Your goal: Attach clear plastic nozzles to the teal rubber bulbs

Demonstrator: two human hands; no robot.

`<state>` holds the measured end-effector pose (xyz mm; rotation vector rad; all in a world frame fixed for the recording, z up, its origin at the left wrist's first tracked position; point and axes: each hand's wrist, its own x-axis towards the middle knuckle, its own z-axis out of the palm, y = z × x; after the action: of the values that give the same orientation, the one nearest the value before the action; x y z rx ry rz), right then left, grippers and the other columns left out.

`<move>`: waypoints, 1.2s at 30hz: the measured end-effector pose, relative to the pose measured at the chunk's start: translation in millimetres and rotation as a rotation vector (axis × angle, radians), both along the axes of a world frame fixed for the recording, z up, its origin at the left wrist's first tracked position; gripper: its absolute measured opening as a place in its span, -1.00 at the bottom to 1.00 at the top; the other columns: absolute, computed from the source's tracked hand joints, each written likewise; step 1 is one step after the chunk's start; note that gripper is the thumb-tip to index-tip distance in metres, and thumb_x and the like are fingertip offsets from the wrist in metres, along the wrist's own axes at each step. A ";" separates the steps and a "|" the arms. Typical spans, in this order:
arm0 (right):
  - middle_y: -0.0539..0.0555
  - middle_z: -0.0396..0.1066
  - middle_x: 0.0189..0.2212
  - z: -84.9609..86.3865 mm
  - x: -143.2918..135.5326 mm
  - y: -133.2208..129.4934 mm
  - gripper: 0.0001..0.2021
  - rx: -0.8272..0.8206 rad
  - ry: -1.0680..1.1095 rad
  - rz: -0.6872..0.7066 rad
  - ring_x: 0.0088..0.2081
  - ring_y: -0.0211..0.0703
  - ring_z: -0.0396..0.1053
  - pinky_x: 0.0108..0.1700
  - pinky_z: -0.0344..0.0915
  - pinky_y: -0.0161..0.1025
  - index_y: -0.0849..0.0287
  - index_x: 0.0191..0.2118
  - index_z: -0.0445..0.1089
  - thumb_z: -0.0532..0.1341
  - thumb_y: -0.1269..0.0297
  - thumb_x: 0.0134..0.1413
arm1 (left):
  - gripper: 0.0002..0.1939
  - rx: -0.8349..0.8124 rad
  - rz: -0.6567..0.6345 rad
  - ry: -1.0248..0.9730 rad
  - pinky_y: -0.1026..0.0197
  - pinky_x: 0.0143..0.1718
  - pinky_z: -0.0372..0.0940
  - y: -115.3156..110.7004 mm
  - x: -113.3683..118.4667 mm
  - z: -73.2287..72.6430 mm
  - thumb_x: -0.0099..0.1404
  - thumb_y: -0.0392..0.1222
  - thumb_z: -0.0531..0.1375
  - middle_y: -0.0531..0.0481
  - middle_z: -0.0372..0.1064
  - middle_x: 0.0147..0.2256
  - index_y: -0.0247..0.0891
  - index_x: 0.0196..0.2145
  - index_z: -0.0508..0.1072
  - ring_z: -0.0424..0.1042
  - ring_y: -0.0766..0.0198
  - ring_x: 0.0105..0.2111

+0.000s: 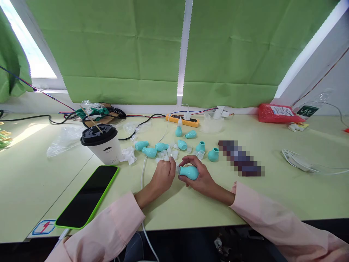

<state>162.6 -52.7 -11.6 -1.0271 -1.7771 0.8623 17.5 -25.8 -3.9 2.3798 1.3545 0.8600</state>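
Note:
A small turquoise bulb-shaped bottle [189, 172] lies on its side in my right hand [203, 178], the thumb and fingers wrapped round its wide end. Its narrow neck points left, with a clear piece [178, 170] at the tip. Against that tip is my left hand [163, 175], its fingers closed in a pinch; what they grip is hidden. Just beyond the hands lie small clear plastic parts [172, 154] among more turquoise bottles. Some bottles lie on their sides, like this one [149, 152]; others stand upright, such as the one [213, 154] at the right.
To the left are a paper cup with a black lid [105, 149], crumpled tissue [128, 155] and a green-edged phone [88, 196]. A white cable [143, 174] runs past my left wrist. An orange power strip [182, 120] and a red packet [279, 113] sit at the back.

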 end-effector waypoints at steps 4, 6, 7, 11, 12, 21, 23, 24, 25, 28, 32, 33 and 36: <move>0.02 0.18 -0.28 5.8 -1.0 -1.2 -0.54 -0.202 0.124 0.049 -0.47 -0.31 0.26 -0.69 0.31 -0.39 0.05 -0.17 0.05 0.23 0.31 -0.26 | -0.59 0.098 -0.042 0.098 0.22 -0.64 -0.23 -0.5 -1.4 1.9 0.24 -0.26 -0.30 0.14 -0.18 -0.78 -0.30 -0.63 0.18 -0.20 0.39 -0.75; 0.01 0.17 -0.29 9.5 0.2 -0.3 -0.53 -0.257 0.147 0.089 -0.48 -0.33 0.26 -0.67 0.32 -0.39 0.06 -0.18 0.07 0.25 0.30 -0.29 | -0.57 0.109 -0.053 0.096 0.23 -0.64 -0.20 -0.8 -1.7 2.9 0.25 -0.25 -0.31 0.12 -0.13 -0.77 -0.28 -0.67 0.14 -0.15 0.40 -0.76; 0.01 0.17 -0.30 11.1 0.9 0.3 -0.52 -0.282 0.151 0.113 -0.50 -0.35 0.25 -0.67 0.33 -0.39 0.07 -0.19 0.07 0.26 0.30 -0.30 | -0.56 0.110 -0.057 0.089 0.24 -0.64 -0.18 -1.0 -1.9 3.5 0.26 -0.25 -0.32 0.12 -0.11 -0.77 -0.28 -0.68 0.11 -0.13 0.41 -0.76; 0.00 0.18 -0.31 14.3 4.2 3.0 -0.54 -0.344 0.148 0.182 -0.56 -0.42 0.23 -0.68 0.31 -0.40 0.08 -0.20 0.08 0.27 0.30 -0.30 | -0.57 0.125 -0.094 0.067 0.27 -0.64 -0.12 -1.4 -2.6 5.2 0.26 -0.24 -0.32 0.12 -0.09 -0.77 -0.26 -0.71 0.02 -0.09 0.43 -0.76; 0.00 0.18 -0.31 14.4 4.8 3.7 -0.54 -0.354 0.152 0.195 -0.57 -0.42 0.23 -0.68 0.31 -0.40 0.08 -0.20 0.08 0.27 0.31 -0.30 | -0.57 0.135 -0.106 0.066 0.28 -0.64 -0.12 -1.2 -2.9 5.2 0.26 -0.24 -0.32 0.12 -0.09 -0.77 -0.25 -0.72 0.01 -0.08 0.43 -0.76; 0.01 0.19 -0.30 13.6 6.7 7.0 -0.54 -0.438 0.179 0.238 -0.60 -0.45 0.21 -0.67 0.31 -0.40 0.10 -0.22 0.10 0.29 0.30 -0.33 | -0.49 0.278 -0.155 0.148 0.27 -0.66 -0.11 0.3 -4.0 4.4 0.27 -0.23 -0.37 0.08 -0.01 -0.78 -0.28 -0.73 0.10 -0.04 0.42 -0.78; 0.01 0.19 -0.29 14.1 6.7 7.4 -0.54 -0.457 0.180 0.241 -0.60 -0.45 0.22 -0.67 0.31 -0.40 0.10 -0.22 0.10 0.29 0.30 -0.33 | -0.47 0.297 -0.156 0.158 0.27 -0.67 -0.10 0.2 -3.8 4.5 0.27 -0.22 -0.37 0.05 0.02 -0.78 -0.29 -0.73 0.13 -0.02 0.41 -0.78; 0.01 0.19 -0.29 14.4 6.7 7.5 -0.54 -0.466 0.182 0.242 -0.60 -0.46 0.22 -0.67 0.31 -0.41 0.10 -0.22 0.11 0.29 0.30 -0.33 | -0.46 0.306 -0.156 0.163 0.26 -0.67 -0.09 0.2 -3.8 4.6 0.27 -0.21 -0.38 0.04 0.04 -0.78 -0.30 -0.72 0.15 0.00 0.41 -0.78; 0.00 0.19 -0.29 14.7 6.7 7.7 -0.54 -0.475 0.186 0.243 -0.60 -0.46 0.21 -0.67 0.31 -0.41 0.10 -0.22 0.11 0.29 0.30 -0.33 | -0.45 0.315 -0.156 0.169 0.26 -0.67 -0.09 0.2 -3.8 4.7 0.27 -0.21 -0.38 0.03 0.05 -0.78 -0.30 -0.72 0.16 0.01 0.40 -0.78; 0.01 0.18 -0.28 15.4 6.8 7.9 -0.54 -0.507 0.191 0.247 -0.61 -0.48 0.21 -0.66 0.31 -0.42 0.09 -0.22 0.12 0.29 0.30 -0.34 | -0.43 0.331 -0.159 0.181 0.26 -0.67 -0.07 0.1 -4.2 5.1 0.27 -0.20 -0.40 0.01 0.08 -0.78 -0.31 -0.71 0.19 0.04 0.40 -0.78; 0.03 0.19 -0.25 15.6 6.9 8.1 -0.53 -0.543 0.198 0.243 -0.63 -0.49 0.21 -0.67 0.31 -0.41 0.09 -0.22 0.14 0.30 0.29 -0.36 | -0.42 0.327 -0.172 0.181 0.27 -0.68 -0.05 0.0 -4.9 5.7 0.27 -0.18 -0.41 0.02 0.08 -0.78 -0.32 -0.69 0.21 0.05 0.39 -0.78; 0.03 0.19 -0.24 15.5 6.9 8.2 -0.52 -0.545 0.199 0.241 -0.63 -0.49 0.21 -0.67 0.31 -0.41 0.10 -0.22 0.15 0.30 0.28 -0.37 | -0.42 0.325 -0.174 0.183 0.27 -0.68 -0.04 0.0 -4.9 5.8 0.27 -0.18 -0.41 0.02 0.08 -0.78 -0.32 -0.68 0.21 0.05 0.39 -0.78; 0.03 0.20 -0.26 15.0 6.9 8.3 -0.53 -0.544 0.203 0.246 -0.61 -0.48 0.21 -0.67 0.30 -0.43 0.11 -0.22 0.15 0.30 0.28 -0.37 | -0.42 0.327 -0.175 0.196 0.27 -0.68 -0.04 0.3 -4.6 5.8 0.27 -0.19 -0.40 0.01 0.09 -0.78 -0.32 -0.69 0.21 0.05 0.39 -0.78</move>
<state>169.5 -44.4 3.4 -1.0173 -1.5466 1.6056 12.8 -25.6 1.9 2.8492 1.1178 0.8753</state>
